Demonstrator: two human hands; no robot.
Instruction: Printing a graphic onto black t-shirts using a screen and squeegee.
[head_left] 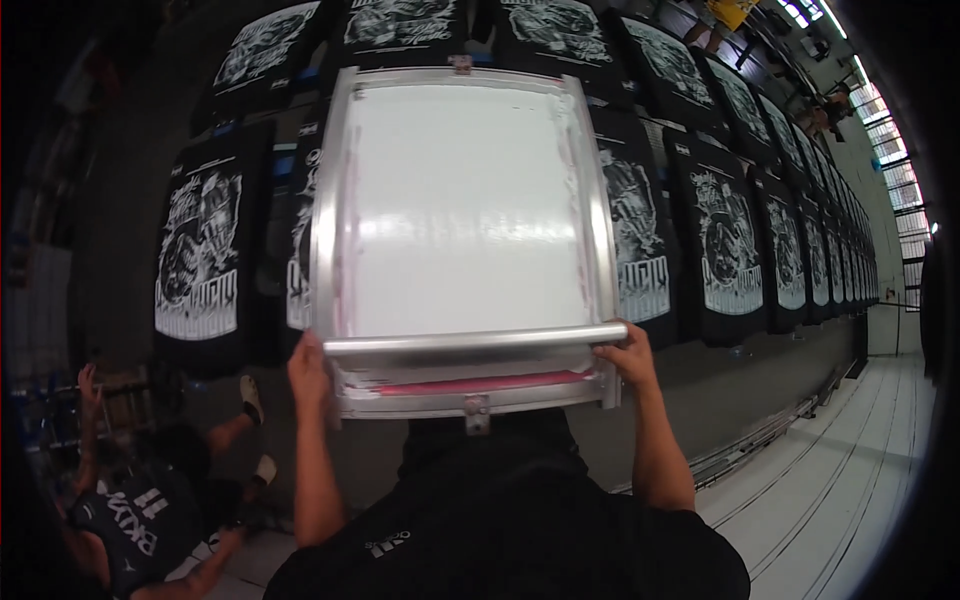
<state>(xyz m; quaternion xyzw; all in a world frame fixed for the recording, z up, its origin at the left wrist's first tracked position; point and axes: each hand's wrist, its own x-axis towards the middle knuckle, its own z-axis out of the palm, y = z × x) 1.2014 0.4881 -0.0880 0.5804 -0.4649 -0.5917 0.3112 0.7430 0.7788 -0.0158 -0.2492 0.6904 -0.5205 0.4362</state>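
Silver rectangular frame (322,220) lies in front of the torso, between black printed garments (712,185). Within its walls: a broad white surface (460,160), and a pink strip (485,384) along the near side. Metal bar (475,340) spans the near part. Right hand (634,358) clamps the bar's right end; left hand (309,365) touches the opposite end, grip partly hidden, closure undetermined.

The squeegee bar (475,341) and screen-printing frame (326,225) are smooth, shiny metal; the mesh (460,160) is glossy; T-shirts (722,235) at right, matt cloth.
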